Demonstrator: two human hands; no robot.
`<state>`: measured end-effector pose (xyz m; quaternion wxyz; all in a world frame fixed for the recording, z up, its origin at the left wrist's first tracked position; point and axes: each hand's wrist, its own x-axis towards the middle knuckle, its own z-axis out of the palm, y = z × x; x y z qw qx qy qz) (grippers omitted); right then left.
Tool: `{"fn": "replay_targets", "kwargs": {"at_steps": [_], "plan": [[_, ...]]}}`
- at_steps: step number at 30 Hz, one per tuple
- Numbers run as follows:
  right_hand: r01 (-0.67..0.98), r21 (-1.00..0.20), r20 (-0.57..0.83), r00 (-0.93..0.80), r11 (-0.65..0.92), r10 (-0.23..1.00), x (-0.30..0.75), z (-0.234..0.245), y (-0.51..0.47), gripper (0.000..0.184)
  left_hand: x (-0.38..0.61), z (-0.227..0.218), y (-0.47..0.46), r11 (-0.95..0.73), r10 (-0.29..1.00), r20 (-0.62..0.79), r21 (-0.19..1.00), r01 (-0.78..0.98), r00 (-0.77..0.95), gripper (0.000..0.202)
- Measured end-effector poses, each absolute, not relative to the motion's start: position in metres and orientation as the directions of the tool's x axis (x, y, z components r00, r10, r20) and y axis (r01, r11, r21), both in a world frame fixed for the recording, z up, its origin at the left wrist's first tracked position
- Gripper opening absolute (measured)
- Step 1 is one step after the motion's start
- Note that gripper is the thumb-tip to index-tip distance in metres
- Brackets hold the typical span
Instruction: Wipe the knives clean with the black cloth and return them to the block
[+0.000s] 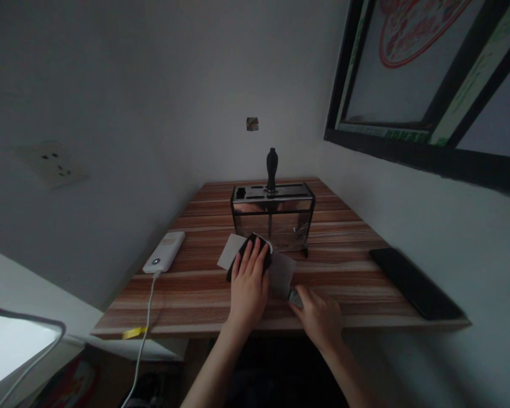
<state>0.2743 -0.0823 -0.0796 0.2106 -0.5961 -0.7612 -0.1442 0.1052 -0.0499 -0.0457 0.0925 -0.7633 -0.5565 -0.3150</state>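
My left hand lies flat, fingers stretched out, on a dark flat piece whose kind I cannot make out. White paper sticks out to the left of it. Another pale sheet lies to the right, between my hands. Close to the table's front edge, my right hand is closed on a small grey object at the lower right corner of that sheet; the fingers hide most of it. Just behind my left hand stands a clear-sided box with a metal top and an upright black handle.
The wood-grain table meets walls on both sides. A white power bank with a cable lies at the left, and a black phone-like slab at the right. A dark-framed window is on the right wall.
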Motion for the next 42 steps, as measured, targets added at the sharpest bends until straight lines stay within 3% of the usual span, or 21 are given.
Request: {"fn": "replay_targets", "kwargs": {"at_steps": [14,21,32,36,42], "plan": [[0.972,0.003,0.514,-0.204,0.235,0.833,0.274,-0.080,-0.082,0.007,0.073,-0.036,-0.027,-0.264,0.744,0.668,0.273,0.925,0.015,0.052],[0.972,-0.020,0.502,-0.194,0.236,0.843,0.275,-0.080,-0.082,0.008,0.090,-0.043,-0.038,-0.310,0.753,0.653,0.250,0.917,0.076,0.056],[0.972,-0.070,0.446,-0.170,0.224,0.879,0.275,-0.078,-0.082,0.013,0.150,-0.052,-0.071,-0.505,0.768,0.548,0.199,0.840,0.331,0.055],[0.981,-0.026,0.418,-0.164,0.193,0.894,0.275,-0.075,-0.082,0.027,0.163,-0.053,-0.079,-0.538,0.773,0.530,0.258,0.803,0.347,0.051],[0.984,-0.022,0.340,-0.161,0.179,0.926,0.275,-0.072,-0.082,0.026,0.167,-0.053,-0.087,-0.566,0.784,0.514,0.364,0.739,0.348,0.052]]}}
